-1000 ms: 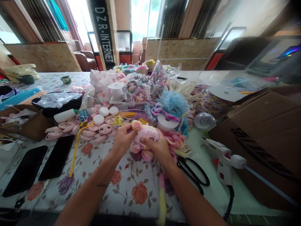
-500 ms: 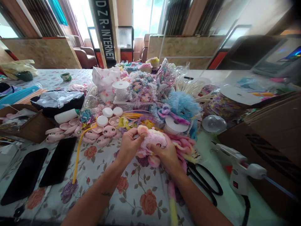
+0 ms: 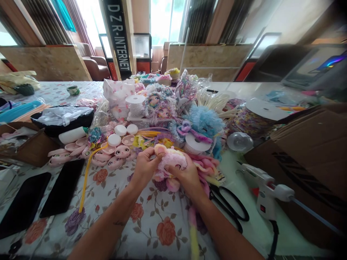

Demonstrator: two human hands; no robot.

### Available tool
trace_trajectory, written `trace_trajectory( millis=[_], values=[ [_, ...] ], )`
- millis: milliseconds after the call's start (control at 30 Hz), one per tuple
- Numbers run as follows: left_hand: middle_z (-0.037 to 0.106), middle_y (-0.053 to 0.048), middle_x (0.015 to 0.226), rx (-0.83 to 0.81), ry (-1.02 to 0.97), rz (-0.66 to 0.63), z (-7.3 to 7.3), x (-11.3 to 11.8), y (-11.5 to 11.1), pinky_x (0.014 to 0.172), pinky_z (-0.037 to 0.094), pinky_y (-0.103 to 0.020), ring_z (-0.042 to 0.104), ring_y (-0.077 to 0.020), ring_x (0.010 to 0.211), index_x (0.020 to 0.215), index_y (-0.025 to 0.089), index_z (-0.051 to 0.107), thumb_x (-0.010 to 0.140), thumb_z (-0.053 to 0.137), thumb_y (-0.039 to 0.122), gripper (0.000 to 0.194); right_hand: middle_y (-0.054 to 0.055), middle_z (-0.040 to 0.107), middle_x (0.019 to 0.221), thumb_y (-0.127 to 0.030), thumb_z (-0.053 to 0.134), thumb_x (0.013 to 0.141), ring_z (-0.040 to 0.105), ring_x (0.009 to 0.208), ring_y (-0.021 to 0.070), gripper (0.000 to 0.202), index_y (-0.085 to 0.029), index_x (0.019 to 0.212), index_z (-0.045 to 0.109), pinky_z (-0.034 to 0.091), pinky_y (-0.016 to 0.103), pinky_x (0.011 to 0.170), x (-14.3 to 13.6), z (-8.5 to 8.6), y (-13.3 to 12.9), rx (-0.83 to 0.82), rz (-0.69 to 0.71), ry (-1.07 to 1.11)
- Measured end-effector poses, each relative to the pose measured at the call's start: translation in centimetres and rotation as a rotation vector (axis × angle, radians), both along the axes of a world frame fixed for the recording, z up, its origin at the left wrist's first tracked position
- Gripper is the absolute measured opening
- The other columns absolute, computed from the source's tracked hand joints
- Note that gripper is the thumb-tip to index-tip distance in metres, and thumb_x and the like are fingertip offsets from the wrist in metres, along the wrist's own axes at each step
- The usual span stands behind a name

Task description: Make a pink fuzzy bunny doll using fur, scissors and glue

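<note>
Over the flowered tablecloth, both hands hold a fluffy pink and yellow doll head [image 3: 170, 159] with a painted eye showing. My left hand [image 3: 148, 163] pinches a rounded, ear-like fuzzy piece [image 3: 160, 148] at its upper left. My right hand [image 3: 188, 177] wraps the head's right side, the thumb lying across the face and covering part of it. A fuzzy pink and yellow strip [image 3: 193, 231] hangs down beside the right forearm. Black-handled scissors [image 3: 230, 206] lie just right of that forearm.
A glue gun [image 3: 261, 184] stands at the right, beside a cardboard box [image 3: 306, 162]. Bare doll faces [image 3: 122, 152], white round lids [image 3: 114, 140] and a ribbon spool [image 3: 197, 143] crowd the middle. Two dark phones [image 3: 63, 187] lie left, near a yellow fuzzy stem [image 3: 86, 180].
The whole view has shifted slightly, so things appear a little further left. Both hands keep nearly the same grip on the doll head.
</note>
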State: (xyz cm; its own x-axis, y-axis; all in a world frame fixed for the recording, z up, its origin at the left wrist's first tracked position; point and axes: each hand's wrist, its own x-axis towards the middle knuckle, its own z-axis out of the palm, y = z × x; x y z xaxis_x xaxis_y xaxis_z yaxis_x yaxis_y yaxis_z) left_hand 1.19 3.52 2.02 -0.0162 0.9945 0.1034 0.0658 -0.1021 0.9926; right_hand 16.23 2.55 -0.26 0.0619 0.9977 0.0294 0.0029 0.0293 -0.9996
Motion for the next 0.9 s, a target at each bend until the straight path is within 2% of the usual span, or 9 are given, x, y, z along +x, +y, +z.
trace_trajectory(
  millis=[133,267,600,900],
  values=[
    [0.057,-0.001,0.075,0.015,0.012,-0.006,0.19,0.07,-0.07,0.067,0.040,-0.023,0.048,-0.0145,0.074,0.074,0.014,0.064,0.079,0.065,0.046,0.032,0.007,0.068,0.110,-0.027,0.080,0.060,0.065,0.095,0.0240,0.064,-0.021,0.119,0.056,0.052,0.037,0.083,0.15,0.19,-0.07,0.016,0.003,0.011],
    [0.055,-0.001,0.074,0.027,0.023,-0.009,0.34,0.08,-0.10,0.066,0.038,-0.023,0.046,-0.0138,0.073,0.077,0.013,0.066,0.079,0.066,0.045,0.032,0.007,0.070,0.106,-0.027,0.080,0.058,0.066,0.091,0.0244,0.063,-0.019,0.116,0.057,0.053,0.037,0.079,0.24,0.32,-0.05,-0.001,-0.015,-0.013],
    [0.061,-0.003,0.081,0.040,-0.010,-0.006,0.89,0.22,-0.47,0.073,0.042,-0.025,0.051,-0.0165,0.079,0.079,0.014,0.067,0.078,0.067,0.042,0.028,0.007,0.070,0.105,-0.029,0.080,0.057,0.066,0.088,0.0239,0.063,-0.020,0.115,0.057,0.053,0.037,0.076,0.25,0.34,-0.17,-0.001,-0.025,-0.042],
    [0.057,-0.002,0.075,0.090,0.043,0.027,0.90,0.25,-0.51,0.075,0.040,-0.026,0.051,-0.0175,0.078,0.069,0.017,0.064,0.078,0.067,0.043,0.027,0.008,0.070,0.106,-0.028,0.080,0.057,0.065,0.089,0.0243,0.067,-0.020,0.119,0.056,0.054,0.038,0.077,0.23,0.58,-0.32,0.007,-0.032,-0.024]
  ],
)
